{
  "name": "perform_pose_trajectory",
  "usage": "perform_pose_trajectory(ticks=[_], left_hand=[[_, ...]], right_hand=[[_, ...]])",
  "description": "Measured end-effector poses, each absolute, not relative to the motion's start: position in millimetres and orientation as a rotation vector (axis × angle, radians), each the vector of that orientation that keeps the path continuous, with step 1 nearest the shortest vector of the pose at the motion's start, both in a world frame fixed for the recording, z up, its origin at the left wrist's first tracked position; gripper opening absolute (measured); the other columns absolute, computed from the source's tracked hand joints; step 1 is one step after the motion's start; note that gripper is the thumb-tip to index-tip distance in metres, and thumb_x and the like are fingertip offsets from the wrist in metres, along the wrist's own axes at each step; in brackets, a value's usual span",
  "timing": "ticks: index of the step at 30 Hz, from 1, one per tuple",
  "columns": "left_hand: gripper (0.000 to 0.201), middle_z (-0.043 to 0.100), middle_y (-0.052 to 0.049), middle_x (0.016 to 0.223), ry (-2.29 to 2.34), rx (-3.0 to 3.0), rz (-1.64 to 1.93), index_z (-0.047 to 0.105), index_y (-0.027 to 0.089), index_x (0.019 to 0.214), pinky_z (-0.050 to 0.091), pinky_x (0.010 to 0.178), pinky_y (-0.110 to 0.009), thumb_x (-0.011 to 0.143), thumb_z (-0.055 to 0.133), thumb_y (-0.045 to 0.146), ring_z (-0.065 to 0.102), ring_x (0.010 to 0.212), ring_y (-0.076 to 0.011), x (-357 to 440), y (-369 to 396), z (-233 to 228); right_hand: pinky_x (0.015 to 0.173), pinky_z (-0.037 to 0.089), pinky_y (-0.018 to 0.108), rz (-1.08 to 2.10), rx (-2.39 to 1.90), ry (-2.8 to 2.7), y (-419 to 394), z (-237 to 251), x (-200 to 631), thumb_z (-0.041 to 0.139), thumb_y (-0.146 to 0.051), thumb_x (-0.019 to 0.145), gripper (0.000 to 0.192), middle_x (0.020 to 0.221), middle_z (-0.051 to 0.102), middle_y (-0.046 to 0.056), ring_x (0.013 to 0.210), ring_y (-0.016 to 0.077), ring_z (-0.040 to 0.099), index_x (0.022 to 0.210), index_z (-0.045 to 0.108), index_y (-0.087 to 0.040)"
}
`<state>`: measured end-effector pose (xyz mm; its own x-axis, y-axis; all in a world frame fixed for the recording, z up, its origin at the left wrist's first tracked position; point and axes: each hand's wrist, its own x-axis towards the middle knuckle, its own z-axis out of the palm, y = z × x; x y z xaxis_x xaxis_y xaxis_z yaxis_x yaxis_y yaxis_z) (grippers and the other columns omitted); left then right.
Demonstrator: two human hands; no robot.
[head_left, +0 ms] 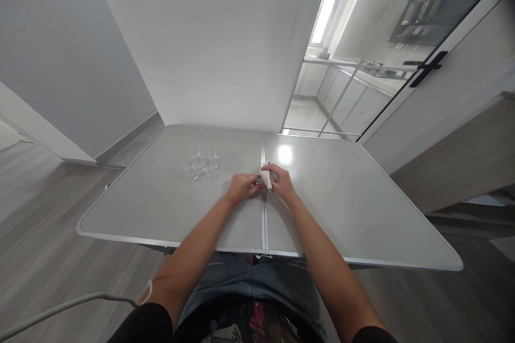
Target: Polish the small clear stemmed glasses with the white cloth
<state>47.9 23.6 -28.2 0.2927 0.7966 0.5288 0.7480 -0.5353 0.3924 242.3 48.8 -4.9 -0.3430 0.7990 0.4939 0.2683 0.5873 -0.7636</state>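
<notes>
My right hand (280, 181) is closed round a folded white cloth or tissue (266, 178) over the table's middle seam. Facing it, my left hand (242, 187) pinches a small clear glass (258, 180), mostly hidden by the fingers and the white cloth. The cloth presses against the glass between the two hands. Farther left on the tabletop stands a cluster of several small clear stemmed glasses (201, 163), their outlines faint against the pale surface.
The pale folding table (341, 209) has a metal rim and a centre seam. A white wall (225, 43) rises behind it. At the right is a glass door with a black handle (428, 68). A white cable (80, 300) runs by my left arm.
</notes>
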Motion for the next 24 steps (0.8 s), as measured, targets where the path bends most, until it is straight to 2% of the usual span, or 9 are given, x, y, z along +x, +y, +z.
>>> perform_pose_trajectory(ticks=[5,9,12,16,20,24], left_hand=[[0.029,0.074,-0.002,0.072,1.442,2.416,1.132,0.076,0.024,0.091,0.038,0.06,-0.024,0.081,0.075,0.05,0.065,0.063,-0.0138,47.0,24.6,-29.1],[0.037,0.074,-0.003,0.072,1.451,2.358,1.172,0.078,0.023,0.094,0.041,0.062,-0.024,0.077,0.077,0.056,0.065,0.063,-0.0141,47.6,23.5,-29.0],[0.038,0.074,-0.003,0.072,1.453,2.319,1.184,0.078,0.023,0.092,0.042,0.063,-0.024,0.077,0.077,0.057,0.064,0.061,-0.0137,47.9,22.0,-28.0],[0.036,0.073,-0.002,0.073,1.437,2.252,1.251,0.077,0.023,0.093,0.043,0.064,-0.024,0.077,0.077,0.055,0.062,0.062,-0.013,47.6,21.6,-25.2],[0.028,0.07,0.001,0.069,1.384,2.121,1.285,0.076,0.021,0.087,0.043,0.062,-0.023,0.081,0.074,0.048,0.06,0.061,-0.0117,47.9,21.9,-20.6],[0.026,0.066,0.002,0.065,1.335,2.079,1.285,0.074,0.02,0.083,0.042,0.061,-0.022,0.083,0.071,0.045,0.057,0.059,-0.0104,48.1,21.1,-18.6]], right_hand=[[0.066,0.05,0.029,1.238,-0.991,-1.549,51.6,-3.9,241.9,0.058,-0.027,0.071,0.034,0.091,0.07,0.001,0.078,0.0186,0.063,0.104,0.067,-0.022],[0.061,0.049,0.028,1.512,-0.999,-1.352,48.9,-0.7,239.9,0.059,-0.037,0.075,0.031,0.086,0.07,0.003,0.072,0.0181,0.063,0.1,0.066,-0.021],[0.06,0.048,0.028,1.594,-0.993,-1.34,47.4,2.3,242.2,0.061,-0.04,0.076,0.032,0.087,0.071,0.004,0.073,0.0187,0.063,0.102,0.065,-0.021],[0.061,0.047,0.027,1.364,-0.957,-1.595,45.5,7.6,248.5,0.067,-0.033,0.073,0.032,0.09,0.069,0.002,0.074,0.0173,0.06,0.103,0.065,-0.022],[0.081,0.051,0.034,0.973,-0.86,-1.804,40.9,16.7,252.9,0.068,-0.029,0.075,0.036,0.105,0.068,0.004,0.092,0.0211,0.063,0.11,0.066,-0.023],[0.097,0.049,0.04,0.807,-0.642,-1.93,38.3,23.3,256.2,0.071,-0.026,0.075,0.033,0.119,0.064,0.008,0.112,0.0254,0.061,0.108,0.069,-0.023]])
